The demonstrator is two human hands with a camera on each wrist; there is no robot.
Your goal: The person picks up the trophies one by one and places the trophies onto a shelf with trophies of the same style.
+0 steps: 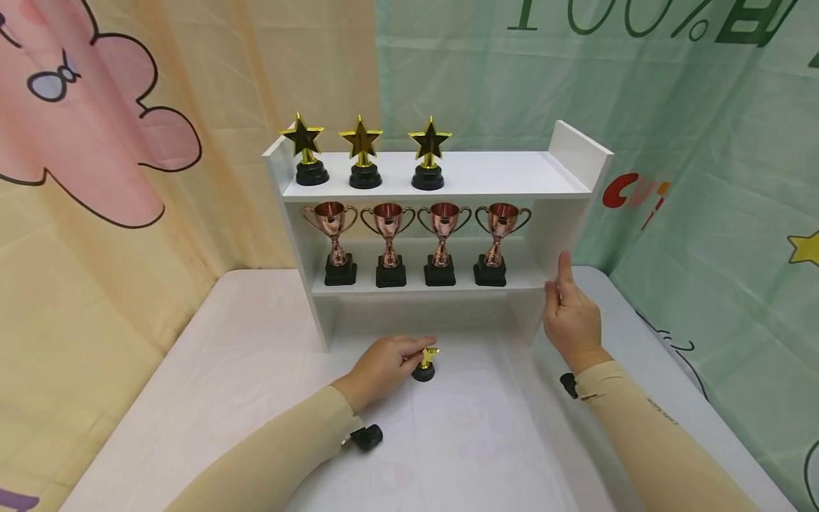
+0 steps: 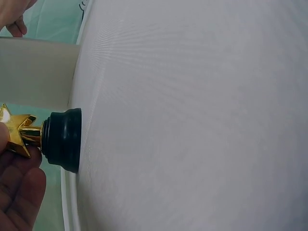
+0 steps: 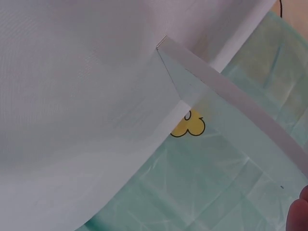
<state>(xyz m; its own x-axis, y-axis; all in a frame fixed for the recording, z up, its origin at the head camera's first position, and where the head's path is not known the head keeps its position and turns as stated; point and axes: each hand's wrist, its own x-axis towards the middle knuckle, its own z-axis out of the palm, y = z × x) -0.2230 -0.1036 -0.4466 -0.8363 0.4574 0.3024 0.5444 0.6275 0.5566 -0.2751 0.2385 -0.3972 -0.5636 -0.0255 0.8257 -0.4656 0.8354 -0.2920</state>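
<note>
A small gold star trophy (image 1: 426,368) on a round black base stands on the white tabletop in front of the shelf. My left hand (image 1: 382,366) pinches its star from the left. In the left wrist view its black base (image 2: 62,139) appears to rest on the cloth. My right hand (image 1: 574,323) is at the outer side of the white shelf's (image 1: 441,195) right panel, fingers pointing up. Only fingertips (image 3: 299,214) show beside that panel in the right wrist view; whether they press it is hard to tell.
On the top board stand three gold star trophies (image 1: 363,153), towards the left. Several copper-coloured cups (image 1: 389,245) with two handles and square black bases line the middle board. Printed curtains (image 1: 473,78) hang behind the white table (image 1: 256,334).
</note>
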